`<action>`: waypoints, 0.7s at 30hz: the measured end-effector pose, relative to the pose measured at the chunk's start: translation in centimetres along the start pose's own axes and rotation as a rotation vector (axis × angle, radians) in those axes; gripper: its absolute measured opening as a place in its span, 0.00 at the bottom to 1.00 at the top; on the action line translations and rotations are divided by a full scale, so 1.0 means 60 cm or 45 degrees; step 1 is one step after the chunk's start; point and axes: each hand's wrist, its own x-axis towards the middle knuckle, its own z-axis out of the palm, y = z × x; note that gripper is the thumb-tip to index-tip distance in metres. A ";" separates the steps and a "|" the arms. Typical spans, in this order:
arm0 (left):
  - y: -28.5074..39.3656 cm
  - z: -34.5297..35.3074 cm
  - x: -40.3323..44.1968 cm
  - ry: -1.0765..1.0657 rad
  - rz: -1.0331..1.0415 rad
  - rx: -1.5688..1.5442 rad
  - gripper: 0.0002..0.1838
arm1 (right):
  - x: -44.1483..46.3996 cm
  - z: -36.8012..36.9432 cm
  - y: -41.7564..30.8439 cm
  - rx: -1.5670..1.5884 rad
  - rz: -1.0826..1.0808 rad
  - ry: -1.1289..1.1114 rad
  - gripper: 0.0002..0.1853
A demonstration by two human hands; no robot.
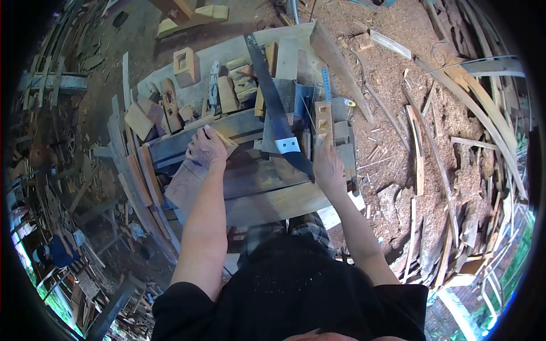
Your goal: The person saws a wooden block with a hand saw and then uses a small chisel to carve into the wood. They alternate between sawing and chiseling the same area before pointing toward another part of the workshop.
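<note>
My left hand (pixel 206 146) is closed over the far end of a short pale wooden board (pixel 186 186), which lies slanted across the bench. My right hand (pixel 330 169) has its fingers wrapped round the near end of a narrow wooden strip with square holes (pixel 323 116); the fingers' undersides are hidden. Just left of that hand lies a handsaw (pixel 267 85), its toothed blade pointing away and its dark handle (pixel 300 163) close to my wrist. A blue ruler-like strip (pixel 326 82) is beyond the holed wood.
The low plank bench (pixel 261 206) carries wooden blocks (pixel 228 94), a block with an opening (pixel 185 63), wooden planes (pixel 170 102) and a metal tool (pixel 214 85). A plank (pixel 341 68) sticks out at the far right. Sawdust (pixel 387 85) and scrap strips (pixel 418 153) cover the ground.
</note>
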 end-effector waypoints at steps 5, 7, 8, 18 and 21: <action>0.001 -0.008 0.000 -0.053 -0.007 -0.011 0.21 | 0.063 0.040 -0.001 -0.094 0.047 0.113 0.16; 0.002 -0.012 0.000 -0.050 -0.016 -0.011 0.21 | 0.056 0.048 0.011 -0.169 0.008 0.156 0.17; 0.003 -0.012 0.000 -0.048 -0.017 -0.010 0.21 | 0.050 0.049 0.020 -0.240 -0.024 0.200 0.18; 0.000 -0.003 0.001 -0.002 -0.015 0.016 0.21 | -0.084 -0.299 -0.180 1.884 -0.735 -0.314 0.17; 0.001 -0.007 0.001 0.008 0.000 0.016 0.21 | -0.118 -0.338 -0.127 1.944 -0.723 -0.400 0.18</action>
